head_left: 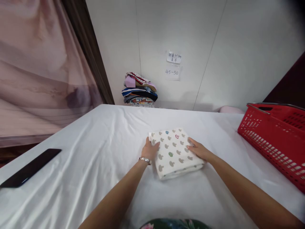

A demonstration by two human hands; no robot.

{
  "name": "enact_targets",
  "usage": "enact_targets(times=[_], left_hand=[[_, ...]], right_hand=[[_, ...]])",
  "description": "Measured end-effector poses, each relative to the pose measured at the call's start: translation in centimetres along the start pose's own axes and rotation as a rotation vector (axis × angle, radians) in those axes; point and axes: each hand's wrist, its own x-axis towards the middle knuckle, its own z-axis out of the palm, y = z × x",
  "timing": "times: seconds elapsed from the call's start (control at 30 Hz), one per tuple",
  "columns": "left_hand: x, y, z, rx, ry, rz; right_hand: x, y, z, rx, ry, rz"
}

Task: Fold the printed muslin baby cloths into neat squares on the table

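Observation:
A folded cloth [175, 151], white with grey mushroom prints and a few blue, red and green ones, lies on the white sheet that covers the table [95, 159]. My left hand [150, 149] grips its left edge, thumb on top and the other fingers partly hidden at the side. A silvery bracelet circles that wrist. On the opposite side, my right hand [199, 150] holds the right edge, with fingers resting on the upper face. The layered fold shows along the near edge of the cloth.
A red plastic basket [269, 136] stands at the right edge. On the left lies a black, flat phone-like object [30, 168]. A stack of folded fabrics [139, 90] sits beyond the table by the wall, near paper signs [173, 65]. Pink curtains [43, 70] hang at left.

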Motion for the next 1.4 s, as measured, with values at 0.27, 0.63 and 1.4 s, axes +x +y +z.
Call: enact_targets(times=[0.27, 0.63, 1.4], left_hand=[[2.4, 0.9, -0.5, -0.155, -0.032, 0.04], [1.8, -1.5, -3.2, 0.176, 0.119, 0.346], [-3.1, -3.3, -3.0, 0.471, 0.099, 0.998]], right_hand=[[-1.9, 1.2, 3.2, 0.167, 0.247, -0.086], [-2.7, 0.2, 4.1, 0.076, 0.39, -0.317], [-5.7, -1.1, 5.2, -0.467, 0.224, -0.829]])
